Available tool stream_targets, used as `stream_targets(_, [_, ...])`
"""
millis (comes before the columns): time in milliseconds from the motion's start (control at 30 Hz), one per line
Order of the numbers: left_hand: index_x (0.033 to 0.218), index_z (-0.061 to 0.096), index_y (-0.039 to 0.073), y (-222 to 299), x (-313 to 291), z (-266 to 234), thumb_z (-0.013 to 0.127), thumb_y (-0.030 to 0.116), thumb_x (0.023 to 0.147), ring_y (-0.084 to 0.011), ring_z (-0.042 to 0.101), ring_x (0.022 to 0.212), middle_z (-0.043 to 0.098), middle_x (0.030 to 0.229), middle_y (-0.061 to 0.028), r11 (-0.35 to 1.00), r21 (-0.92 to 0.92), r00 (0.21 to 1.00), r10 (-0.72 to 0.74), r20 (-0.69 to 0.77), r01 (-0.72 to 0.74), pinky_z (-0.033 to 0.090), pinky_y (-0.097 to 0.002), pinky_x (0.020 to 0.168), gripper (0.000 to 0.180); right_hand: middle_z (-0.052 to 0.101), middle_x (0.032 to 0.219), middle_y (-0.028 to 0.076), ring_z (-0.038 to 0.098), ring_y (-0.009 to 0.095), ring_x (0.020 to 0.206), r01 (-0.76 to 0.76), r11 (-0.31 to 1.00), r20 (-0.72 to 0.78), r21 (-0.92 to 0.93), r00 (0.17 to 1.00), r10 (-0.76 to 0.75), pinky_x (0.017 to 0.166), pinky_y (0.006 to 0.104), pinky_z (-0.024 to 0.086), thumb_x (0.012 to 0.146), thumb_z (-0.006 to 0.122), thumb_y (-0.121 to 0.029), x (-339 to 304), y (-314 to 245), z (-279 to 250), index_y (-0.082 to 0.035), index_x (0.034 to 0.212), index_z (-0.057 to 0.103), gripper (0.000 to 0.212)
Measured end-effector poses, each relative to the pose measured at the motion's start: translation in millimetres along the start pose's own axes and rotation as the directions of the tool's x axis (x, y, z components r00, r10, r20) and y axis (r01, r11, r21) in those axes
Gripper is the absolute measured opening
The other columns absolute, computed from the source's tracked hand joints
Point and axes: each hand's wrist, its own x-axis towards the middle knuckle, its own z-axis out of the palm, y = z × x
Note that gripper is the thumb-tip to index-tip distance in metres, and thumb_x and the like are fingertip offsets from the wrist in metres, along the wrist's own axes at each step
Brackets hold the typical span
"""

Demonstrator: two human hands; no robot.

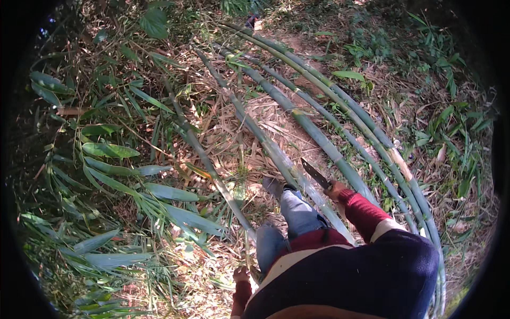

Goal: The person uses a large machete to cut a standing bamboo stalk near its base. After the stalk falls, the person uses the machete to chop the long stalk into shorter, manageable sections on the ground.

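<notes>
My right hand (334, 190) grips a machete (315, 174), its dark, broad blade pointing forward and left. The blade is just above or beside a long green bamboo pole (271, 144); I cannot tell whether they touch. My left hand (241, 274) is low by my left knee, fingers curled. A thin stalk (247, 249) runs down close to it; whether the fingers hold that stalk or something else is hidden. Another bamboo pole (204, 159) ends near my left leg. My legs in blue jeans (297, 212) stand between these two poles.
Several more long bamboo poles, including a thick green pole (321, 141) and a pole with a pale patch (398, 161), curve along my right. Leafy bamboo branches (159, 199) crowd the left. Dry leaves (268, 114) cover the ground, with low green plants (449, 122) at far right.
</notes>
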Motion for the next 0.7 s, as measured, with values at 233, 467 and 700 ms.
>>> stream_targets(233, [0.109,0.057,0.014,189,-56,64,0.068,0.018,0.092,-0.0178,0.059,0.058,0.067,0.085,-0.0066,0.826,0.358,0.887,0.462,0.011,-0.435,0.043,-0.0287,0.045,0.020,0.069,0.117,0.021,0.066,0.035,0.111,-0.269,0.961,-0.048,0.063,0.961,0.272,0.094,0.0441,0.053,0.079,0.068,-0.037,-131,57,48,-0.004,0.117,0.067,0.051])
stream_targets(467, [0.101,0.064,0.019,269,-49,92,0.065,0.034,0.094,-0.0180,0.063,0.069,0.071,0.091,-0.0031,0.755,0.426,0.866,0.462,0.193,-0.498,0.044,-0.0318,0.052,0.016,0.070,0.113,0.020,0.071,0.033,0.099,-0.538,0.787,0.106,0.301,0.839,0.533,0.084,0.0418,0.057,0.078,0.073,-0.047,-245,187,96,0.001,0.115,0.068,0.060])
stream_targets(700, [0.128,0.053,0.009,184,-123,174,0.070,0.018,0.091,-0.0173,0.067,0.072,0.072,0.095,-0.0101,0.552,0.587,0.806,0.408,0.429,-0.592,0.047,-0.0287,0.058,0.042,0.070,0.114,0.021,0.068,0.025,0.108,-0.660,0.740,0.076,0.129,0.751,0.656,0.094,0.0385,0.052,0.078,0.071,-0.053,-296,268,220,-0.002,0.117,0.070,0.064])
